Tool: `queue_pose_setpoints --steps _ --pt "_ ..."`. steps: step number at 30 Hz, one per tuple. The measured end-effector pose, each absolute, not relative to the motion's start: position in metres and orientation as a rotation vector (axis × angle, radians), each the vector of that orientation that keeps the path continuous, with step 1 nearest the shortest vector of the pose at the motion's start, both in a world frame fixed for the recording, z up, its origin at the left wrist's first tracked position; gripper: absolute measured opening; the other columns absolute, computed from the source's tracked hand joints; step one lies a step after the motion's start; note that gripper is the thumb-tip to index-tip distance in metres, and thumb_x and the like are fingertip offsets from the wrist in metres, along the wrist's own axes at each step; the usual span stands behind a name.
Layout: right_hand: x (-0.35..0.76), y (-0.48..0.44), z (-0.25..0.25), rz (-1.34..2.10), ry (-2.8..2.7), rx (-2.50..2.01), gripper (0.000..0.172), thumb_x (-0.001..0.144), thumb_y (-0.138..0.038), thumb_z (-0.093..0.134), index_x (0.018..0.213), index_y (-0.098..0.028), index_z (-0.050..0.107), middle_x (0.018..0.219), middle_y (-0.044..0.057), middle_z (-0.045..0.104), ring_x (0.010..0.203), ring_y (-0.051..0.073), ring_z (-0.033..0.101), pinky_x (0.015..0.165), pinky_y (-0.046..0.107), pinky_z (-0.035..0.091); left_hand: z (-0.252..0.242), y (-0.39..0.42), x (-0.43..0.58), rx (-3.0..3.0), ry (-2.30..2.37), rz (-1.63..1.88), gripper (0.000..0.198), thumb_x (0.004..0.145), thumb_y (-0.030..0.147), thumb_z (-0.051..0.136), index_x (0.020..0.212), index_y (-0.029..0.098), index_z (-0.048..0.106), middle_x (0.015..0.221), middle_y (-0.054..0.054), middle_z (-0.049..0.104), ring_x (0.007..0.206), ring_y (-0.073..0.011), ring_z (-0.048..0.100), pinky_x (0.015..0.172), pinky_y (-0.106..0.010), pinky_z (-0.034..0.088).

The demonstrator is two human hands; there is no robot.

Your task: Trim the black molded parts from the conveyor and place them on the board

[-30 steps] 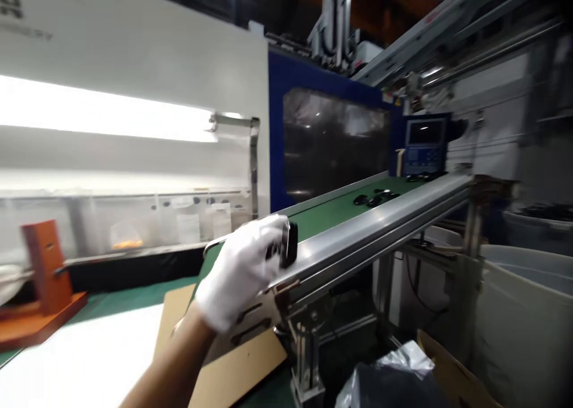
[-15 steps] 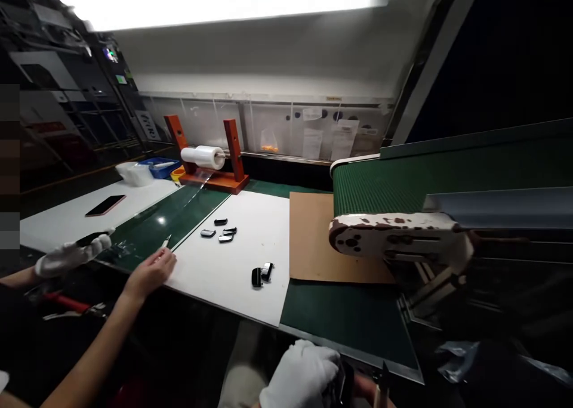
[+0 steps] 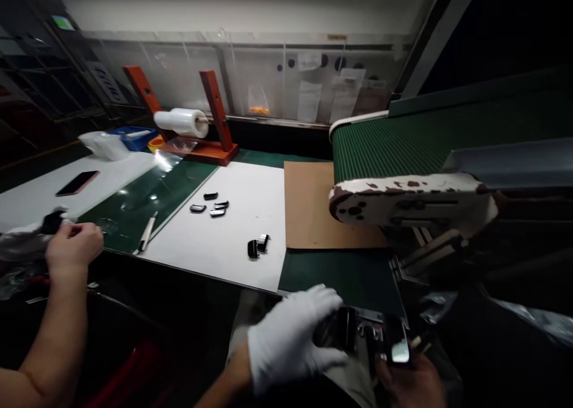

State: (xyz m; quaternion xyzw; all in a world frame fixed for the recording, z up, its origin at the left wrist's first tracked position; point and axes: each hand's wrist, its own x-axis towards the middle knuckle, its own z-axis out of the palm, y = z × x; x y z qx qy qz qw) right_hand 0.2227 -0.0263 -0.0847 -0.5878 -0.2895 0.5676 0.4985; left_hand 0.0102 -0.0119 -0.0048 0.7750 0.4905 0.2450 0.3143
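Note:
Low in the head view, my left hand (image 3: 293,339), in a white glove, has its fingers and thumb spread apart. It is beside a glossy black plastic part (image 3: 347,330) with a metal clip in its middle; whether the fingertips touch it I cannot tell. My bare right hand (image 3: 416,381) grips this part from the lower right, partly in shadow. A thin pale-tipped tool (image 3: 416,341) shows by the right fingers; its kind is unclear. Two small black pieces (image 3: 258,247) lie on the white board (image 3: 233,265), with several more (image 3: 217,208) farther left.
At the left, a co-worker's bare hand (image 3: 74,244) and gloved hand (image 3: 22,241) hold a dark piece. A white-handled knife (image 3: 147,232) lies near them. Behind stand a film roll (image 3: 183,123) on an orange stand and a phone (image 3: 78,183). Cardboard (image 3: 308,211) lies beside the green conveyor (image 3: 371,151).
The view has tilted down. My left hand has opened off the black part, which now shows more fully in my right hand. The co-worker has put down the knife and brought both hands together.

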Motion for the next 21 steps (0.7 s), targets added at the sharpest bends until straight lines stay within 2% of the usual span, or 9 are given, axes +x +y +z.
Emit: queue_pose_setpoints --steps 1,3,6,8,13,15,17,21 --pt "0.223 -0.025 -0.077 1.414 -0.643 -1.365 0.033 0.041 -0.033 0.09 0.053 -0.016 0.063 0.039 -0.004 0.051 0.034 0.007 0.04 0.034 0.018 0.034 -0.003 -0.011 0.003 1.935 1.329 0.665 0.073 0.066 0.041 0.078 0.13 0.02 0.048 0.127 -0.01 0.059 0.116 -0.0278 0.056 0.1 -0.04 0.045" --pt "0.224 -0.021 -0.064 1.476 -0.577 -1.298 0.031 0.049 -0.035 0.088 0.063 -0.016 0.067 0.045 -0.003 0.055 0.032 0.002 0.033 0.034 0.016 0.033 -0.003 -0.007 -0.007 1.759 1.368 0.664 0.091 0.06 0.041 0.083 0.137 0.022 0.04 0.134 -0.012 0.054 0.122 -0.0295 0.052 0.103 -0.043 0.042" --pt "0.222 -0.018 -0.051 1.527 -0.448 -1.249 0.031 0.052 -0.036 0.087 0.068 -0.018 0.067 0.063 0.002 0.068 0.033 0.001 0.037 0.032 0.014 0.032 -0.009 -0.003 -0.003 1.667 1.282 0.678 0.11 0.052 0.041 0.087 0.144 0.026 0.028 0.14 -0.013 0.048 0.129 -0.0321 0.045 0.108 -0.048 0.036" --pt "0.219 -0.017 -0.044 1.561 -0.374 -1.214 0.033 0.05 -0.036 0.088 0.068 -0.019 0.068 0.064 0.003 0.069 0.032 0.0 0.037 0.031 0.013 0.031 -0.013 -0.002 0.007 1.671 1.188 0.737 0.117 0.051 0.044 0.087 0.146 0.028 0.02 0.14 -0.012 0.047 0.129 -0.0317 0.045 0.108 -0.048 0.036" --pt "0.212 -0.016 -0.033 1.586 -0.371 -1.177 0.033 0.049 -0.035 0.088 0.065 -0.017 0.065 0.058 0.002 0.067 0.029 -0.002 0.031 0.029 0.011 0.027 -0.016 -0.006 0.031 1.749 1.066 0.89 0.121 0.051 0.039 0.088 0.146 0.034 0.012 0.136 -0.009 0.052 0.123 -0.0264 0.052 0.106 -0.041 0.041" --pt "0.211 -0.016 -0.031 1.564 -0.379 -1.195 0.032 0.05 -0.035 0.087 0.065 -0.018 0.065 0.056 0.0 0.066 0.029 -0.002 0.03 0.03 0.012 0.03 -0.015 -0.008 0.036 1.792 1.072 0.913 0.121 0.053 0.035 0.088 0.146 0.035 0.011 0.136 -0.007 0.052 0.123 -0.0254 0.052 0.105 -0.039 0.042" --pt "0.211 -0.016 -0.031 1.557 -0.374 -1.193 0.032 0.05 -0.036 0.087 0.065 -0.018 0.065 0.056 0.001 0.067 0.028 -0.001 0.029 0.03 0.014 0.031 -0.014 -0.009 0.039 1.785 1.092 0.908 0.118 0.055 0.034 0.087 0.146 0.033 0.011 0.135 -0.007 0.054 0.121 -0.025 0.054 0.104 -0.039 0.043" --pt "0.212 -0.018 -0.031 1.561 -0.318 -1.171 0.035 0.046 -0.032 0.09 0.067 -0.018 0.066 0.058 0.001 0.067 0.029 -0.001 0.031 0.029 0.012 0.025 -0.013 -0.009 0.042 1.587 1.122 0.911 0.114 0.056 0.03 0.087 0.146 0.03 0.016 0.128 -0.006 0.059 0.116 -0.0225 0.058 0.103 -0.037 0.045"
